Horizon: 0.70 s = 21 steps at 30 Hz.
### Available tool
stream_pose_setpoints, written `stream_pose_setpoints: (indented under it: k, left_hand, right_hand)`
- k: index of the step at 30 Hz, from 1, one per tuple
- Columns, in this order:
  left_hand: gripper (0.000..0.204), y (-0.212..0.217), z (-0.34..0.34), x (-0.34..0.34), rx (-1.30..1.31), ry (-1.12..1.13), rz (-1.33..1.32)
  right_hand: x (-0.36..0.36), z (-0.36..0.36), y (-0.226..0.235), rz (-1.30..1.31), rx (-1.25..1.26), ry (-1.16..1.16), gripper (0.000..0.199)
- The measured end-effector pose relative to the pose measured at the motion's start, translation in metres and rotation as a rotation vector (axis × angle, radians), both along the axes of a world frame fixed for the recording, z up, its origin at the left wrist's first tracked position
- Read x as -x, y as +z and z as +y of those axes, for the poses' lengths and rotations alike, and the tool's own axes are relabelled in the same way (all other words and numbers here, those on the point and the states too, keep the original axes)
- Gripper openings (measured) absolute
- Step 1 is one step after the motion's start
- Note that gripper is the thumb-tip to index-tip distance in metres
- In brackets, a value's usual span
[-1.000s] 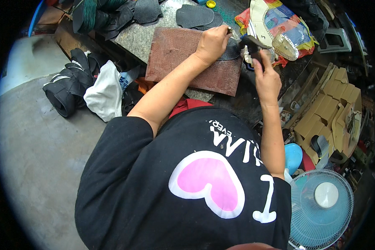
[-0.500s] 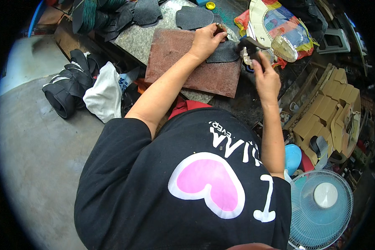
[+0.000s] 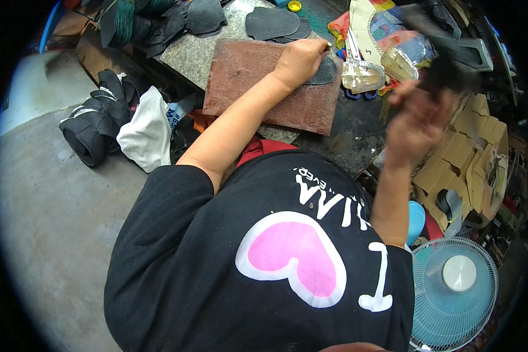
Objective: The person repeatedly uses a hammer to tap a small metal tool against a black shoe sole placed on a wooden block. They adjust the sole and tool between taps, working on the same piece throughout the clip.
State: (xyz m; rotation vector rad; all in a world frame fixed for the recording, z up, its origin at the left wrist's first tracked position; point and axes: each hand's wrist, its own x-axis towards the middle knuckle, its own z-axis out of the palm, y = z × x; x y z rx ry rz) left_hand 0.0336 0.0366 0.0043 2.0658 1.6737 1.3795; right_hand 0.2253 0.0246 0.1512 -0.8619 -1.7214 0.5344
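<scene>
One pale piece overlapping scissors; left hand clamped on small tool, right hand on blurred hammer.

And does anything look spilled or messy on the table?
Maybe: blue-green specks lie scattered on the dark tabletop near the small round yellow object. They look odd, bright and loose; I can't tell what they are.

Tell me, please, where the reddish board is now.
In the head view, the reddish board lies at upper centre on the grey slab, beneath the left hand.
</scene>
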Motion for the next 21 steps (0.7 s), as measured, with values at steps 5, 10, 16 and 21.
stream_pose_setpoints:
  k: [5, 10, 16, 21]
  left_hand:
    - [0.014, 0.001, 0.0, -0.006, -0.065, 0.054, 0.022]
    - [0.013, -0.013, -0.001, -0.002, 0.12, 0.137, -0.261]
    - [0.01, -0.019, 0.0, 0.003, 0.289, 0.021, -0.825]
    - [0.012, -0.009, -0.002, 0.005, 0.318, 0.078, -0.47]
  right_hand:
    - [-0.016, -0.001, -0.074, -0.606, 0.359, -0.218, 0.038]
    - [-0.018, -0.009, -0.087, -0.873, 0.442, -0.188, 0.038]
    - [-0.018, -0.016, -0.108, -0.831, 0.365, -0.239, 0.041]
    - [-0.025, -0.006, -0.102, -0.745, 0.466, -0.21, 0.039]
